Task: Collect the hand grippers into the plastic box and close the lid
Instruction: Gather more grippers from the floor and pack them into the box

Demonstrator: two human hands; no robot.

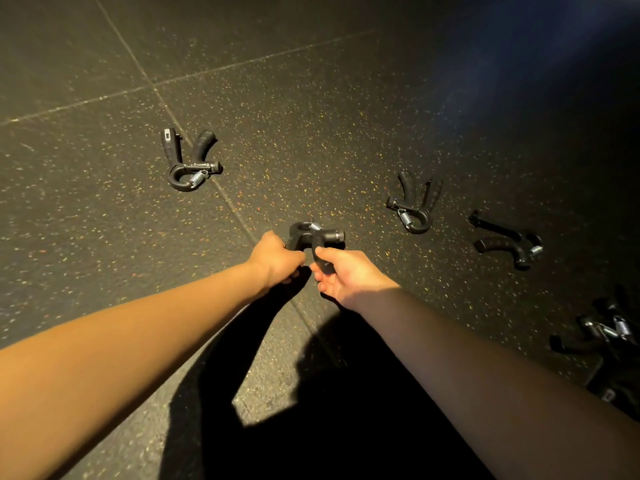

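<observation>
A black plastic hand gripper with a steel coil spring (pixel 313 237) is held between both hands over the dark speckled rubber floor (pixel 104 237). One handle is enclosed by the curled fingers of the left hand (pixel 277 259), and the other is pinched by the right hand (pixel 346 275). A second gripper (pixel 187 161) lies well ahead and left of the left hand. A third gripper (pixel 414 202) and a fourth gripper (pixel 509 242) lie beyond and right of the right hand. Far to that hand's right, a shadowed heap of grippers (pixel 602 332) is seen; whether the plastic box surrounds it cannot be told. The held gripper is best passed fully into one hand, so that the spring is not snagged when it is carried rightward.
</observation>
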